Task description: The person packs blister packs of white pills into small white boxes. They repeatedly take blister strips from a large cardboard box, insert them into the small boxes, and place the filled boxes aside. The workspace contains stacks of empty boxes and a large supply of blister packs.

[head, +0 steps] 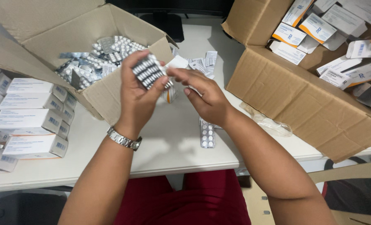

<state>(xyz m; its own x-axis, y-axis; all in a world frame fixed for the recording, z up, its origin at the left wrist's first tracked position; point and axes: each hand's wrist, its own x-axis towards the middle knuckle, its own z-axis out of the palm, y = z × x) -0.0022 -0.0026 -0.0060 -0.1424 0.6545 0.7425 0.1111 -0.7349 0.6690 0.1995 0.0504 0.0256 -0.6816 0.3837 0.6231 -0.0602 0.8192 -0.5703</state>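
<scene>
White tabletop [181,141] runs across the view, crowded by two brown cardboard boxes with their flaps open. Over its middle the left hand [137,98], a metal watch [124,139] on its wrist, is raised palm-up with fingers curled round a small stack of silver blister strips [148,71], thumb pressing the stack from the right side. Beside it the right hand [204,98] reaches leftward, its fingertips [175,75] pinched on the stack's right edge, so both hands grip the same strips; how many strips the stack holds cannot be told

Just behind the left hand, the left box [110,96] holds a loose heap of blister strips [93,62], too many and too jumbled to count. At the far side, the right box [302,104] holds white cartons with orange and blue markings [318,27], roughly ten in sight. More white cartons [27,121] stand stacked on the table at the left edge, four plainly showing in the near column, with others behind

On the table below the right wrist one blister strip [207,135] lies flat. Folded paper leaflets [202,64] lie scattered behind the hands, and a crumpled clear plastic wrapper [273,125] lies against the right box
</scene>
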